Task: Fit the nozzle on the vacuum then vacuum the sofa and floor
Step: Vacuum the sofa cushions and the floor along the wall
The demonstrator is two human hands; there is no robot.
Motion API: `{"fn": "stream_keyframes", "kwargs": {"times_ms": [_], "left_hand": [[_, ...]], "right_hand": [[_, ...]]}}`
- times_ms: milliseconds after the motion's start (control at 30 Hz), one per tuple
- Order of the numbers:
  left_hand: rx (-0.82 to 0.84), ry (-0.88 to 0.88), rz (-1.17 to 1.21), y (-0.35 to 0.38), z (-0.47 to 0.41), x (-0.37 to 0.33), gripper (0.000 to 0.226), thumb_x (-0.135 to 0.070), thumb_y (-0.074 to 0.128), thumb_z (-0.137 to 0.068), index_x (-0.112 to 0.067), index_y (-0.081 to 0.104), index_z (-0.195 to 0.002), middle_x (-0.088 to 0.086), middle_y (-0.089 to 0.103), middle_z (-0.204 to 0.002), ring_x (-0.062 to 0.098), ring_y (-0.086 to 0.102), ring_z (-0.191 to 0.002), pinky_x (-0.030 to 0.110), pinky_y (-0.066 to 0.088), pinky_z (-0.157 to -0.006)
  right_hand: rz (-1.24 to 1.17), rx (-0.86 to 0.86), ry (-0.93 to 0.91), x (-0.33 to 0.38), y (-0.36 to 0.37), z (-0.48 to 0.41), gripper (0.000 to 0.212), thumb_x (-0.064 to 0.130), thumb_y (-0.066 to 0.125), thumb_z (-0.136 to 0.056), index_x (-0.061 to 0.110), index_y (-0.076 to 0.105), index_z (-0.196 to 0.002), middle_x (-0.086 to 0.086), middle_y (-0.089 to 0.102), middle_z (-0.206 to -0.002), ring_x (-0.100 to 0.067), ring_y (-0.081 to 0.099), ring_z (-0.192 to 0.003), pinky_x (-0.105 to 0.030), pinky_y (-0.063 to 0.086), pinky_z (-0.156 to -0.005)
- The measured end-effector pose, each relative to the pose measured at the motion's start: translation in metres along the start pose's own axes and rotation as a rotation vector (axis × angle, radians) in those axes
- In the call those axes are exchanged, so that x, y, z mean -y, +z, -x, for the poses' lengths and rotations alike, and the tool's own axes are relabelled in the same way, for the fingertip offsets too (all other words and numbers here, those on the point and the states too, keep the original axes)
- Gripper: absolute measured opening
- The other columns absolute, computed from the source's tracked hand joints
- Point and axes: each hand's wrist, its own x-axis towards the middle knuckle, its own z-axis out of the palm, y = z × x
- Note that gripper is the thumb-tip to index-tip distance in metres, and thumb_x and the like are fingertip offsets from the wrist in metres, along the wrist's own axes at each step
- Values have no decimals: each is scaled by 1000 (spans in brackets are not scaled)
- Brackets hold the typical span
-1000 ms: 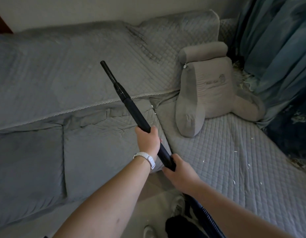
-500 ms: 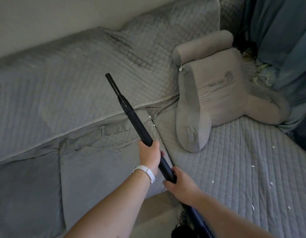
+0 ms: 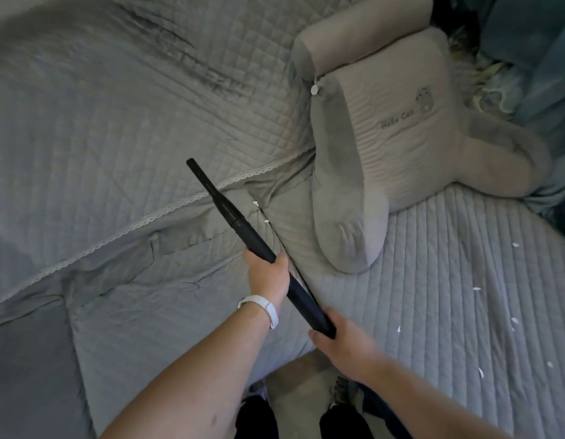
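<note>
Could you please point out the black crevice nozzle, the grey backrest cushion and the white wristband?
black crevice nozzle [image 3: 204, 182], head view, on its narrow shaft.
grey backrest cushion [image 3: 398, 144], head view, on its ribbed front.
white wristband [image 3: 265, 307], head view, on the strap.

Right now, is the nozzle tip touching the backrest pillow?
No, the nozzle tip sits over the sofa back, apart from the backrest pillow.
</note>
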Motion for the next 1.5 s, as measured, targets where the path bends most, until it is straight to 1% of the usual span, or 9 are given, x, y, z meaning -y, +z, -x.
{"fn": "stream_keyframes", "kwargs": {"times_ms": [333,500,667,800,900,1000,1133,1267,1500], "left_hand": [[188,-10,-199,25,-93,92,91,-21,59,-98,-28,-7,-160,0,31,-157,18,43,-136,24,30,-108],[221,-42,-238,46,-114,126,86,-18,55,-97,-25,-2,-161,-7,40,-144,9,44,-111,20,30,-98],[257,-57,-245,66,-116,148,84,-17,55,-97,-30,0,-160,-13,47,-120,-2,50,-79,18,39,-83],[237,-64,-212,81,-119,164,84,-15,58,-94,-33,8,-159,-12,54,-127,3,55,-90,17,40,-84],[228,-97,-217,92,-123,179,71,-18,61,-92,-27,25,-153,-21,55,-102,-6,53,-81,16,41,-75],[216,-175,-233,100,-122,189,44,-23,62,-91,-18,43,-130,-7,61,-98,10,61,-85,27,47,-75],[224,-166,-254,107,-116,197,37,-24,62,-91,-17,45,-123,0,64,-98,17,64,-88,35,54,-83],[238,-178,-265,110,-106,201,34,-24,61,-91,-16,44,-120,0,62,-93,17,63,-83,29,49,-68],[259,-193,-277,116,-99,207,35,-25,60,-92,-17,42,-122,2,62,-96,15,62,-83,28,48,-66]], "right_hand": [[10,-22,162,-42,34,-76,23,44,61,-92,27,59,-107,-3,69,-89,-20,69,-77,-40,58,-67],[60,-66,198,-69,42,-98,16,45,63,-90,31,59,-95,2,67,-78,-12,63,-63,-28,47,-52],[77,-72,231,-90,39,-108,19,44,63,-90,28,59,-100,3,67,-80,-14,66,-69,-32,53,-59],[88,-71,242,-109,36,-114,16,46,61,-91,31,58,-95,0,70,-79,-19,69,-71,-33,55,-59],[90,-70,253,-121,34,-116,15,46,61,-91,32,57,-92,1,69,-74,-15,67,-63,-28,49,-51],[86,-69,265,-133,34,-116,14,46,61,-90,33,56,-92,2,68,-71,-12,64,-58,-24,45,-47],[70,-77,275,-146,36,-114,17,48,62,-89,32,56,-90,2,67,-67,-10,65,-56,-27,50,-50],[55,-74,290,-154,34,-105,16,45,62,-89,30,56,-88,3,67,-64,-10,65,-54,-24,47,-46],[43,-65,307,-158,29,-99,12,43,62,-89,31,57,-90,2,69,-67,-8,63,-51,-24,48,-46]]}}
